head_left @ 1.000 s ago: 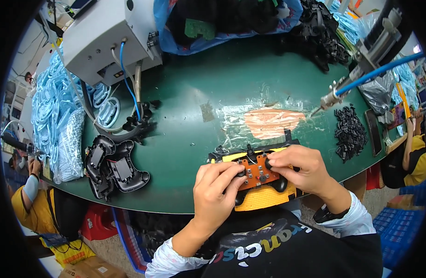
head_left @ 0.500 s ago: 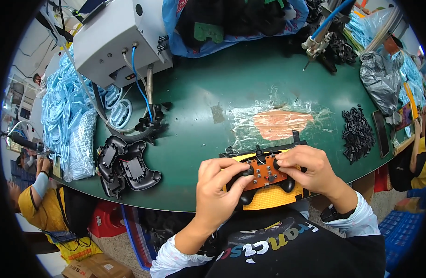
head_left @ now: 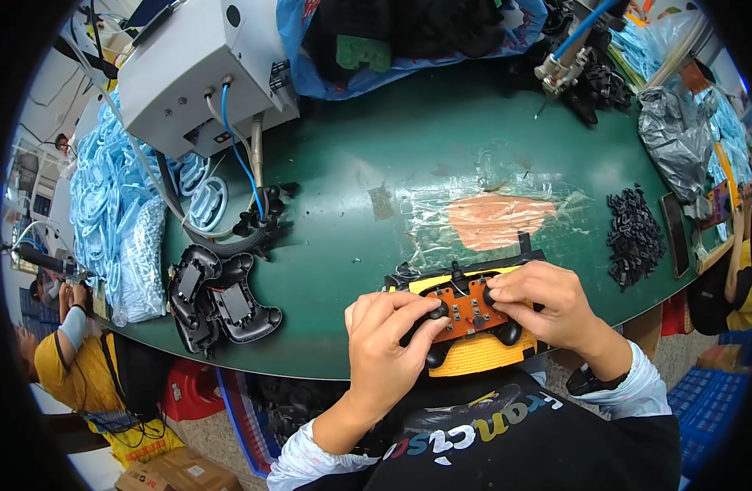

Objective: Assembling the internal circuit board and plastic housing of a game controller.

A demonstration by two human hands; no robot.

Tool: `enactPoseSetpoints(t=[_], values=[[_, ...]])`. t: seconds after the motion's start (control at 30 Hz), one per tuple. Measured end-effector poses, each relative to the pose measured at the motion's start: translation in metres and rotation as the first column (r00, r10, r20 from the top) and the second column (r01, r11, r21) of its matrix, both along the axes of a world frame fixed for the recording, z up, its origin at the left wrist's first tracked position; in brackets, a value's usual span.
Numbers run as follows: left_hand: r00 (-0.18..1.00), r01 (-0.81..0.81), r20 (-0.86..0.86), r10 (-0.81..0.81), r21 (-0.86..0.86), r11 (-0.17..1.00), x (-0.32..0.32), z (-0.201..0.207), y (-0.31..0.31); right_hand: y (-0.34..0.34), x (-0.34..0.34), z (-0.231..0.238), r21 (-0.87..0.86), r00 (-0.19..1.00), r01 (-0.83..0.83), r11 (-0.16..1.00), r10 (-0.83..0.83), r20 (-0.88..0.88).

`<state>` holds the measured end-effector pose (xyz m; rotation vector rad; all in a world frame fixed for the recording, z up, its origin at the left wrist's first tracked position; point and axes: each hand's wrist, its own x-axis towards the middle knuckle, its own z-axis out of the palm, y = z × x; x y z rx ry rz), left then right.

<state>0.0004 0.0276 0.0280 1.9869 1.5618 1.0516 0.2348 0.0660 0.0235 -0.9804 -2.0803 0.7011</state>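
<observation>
Two black knobs were under the fingers at either end of an orange circuit board (head_left: 472, 315), which sat in a black controller shell (head_left: 508, 333) on a yellow pad (head_left: 478, 358) at the near edge of the green table (head_left: 343, 213). Thumb and forefinger of the left hand (head_left: 388, 340) were closed on the left knob (head_left: 441, 310); thumb and fingertips of the right hand (head_left: 548, 301) were clamped on the right knob (head_left: 488, 298). Multicoloured lettering (head_left: 478, 431) ran across the wearer's black garment (head_left: 548, 446). At lower left, a brown carton (head_left: 167, 476) carried printed marks and a pale label (head_left: 196, 471) too small to read. Dark controller shells (head_left: 241, 307) lay well left, small black parts (head_left: 634, 239) well right.
</observation>
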Motion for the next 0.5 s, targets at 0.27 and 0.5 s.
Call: enactPoseSetpoints(t=[0.27, 0.5], values=[[0.998, 0.057, -0.04, -0.058, -0.024, 0.998, 0.0023, 0.0088, -0.0008, -0.0012, 0.0009, -0.0022, 0.003, 1.0, -0.005, 1.0, 0.005, -0.015], [0.996, 0.001, -0.089, -0.005, -0.042, 0.999, 0.0023, 0.0087, -0.003, -0.0013, 0.0007, -0.0018, -0.014, 1.0, -0.008, 1.0, 0.008, -0.006]])
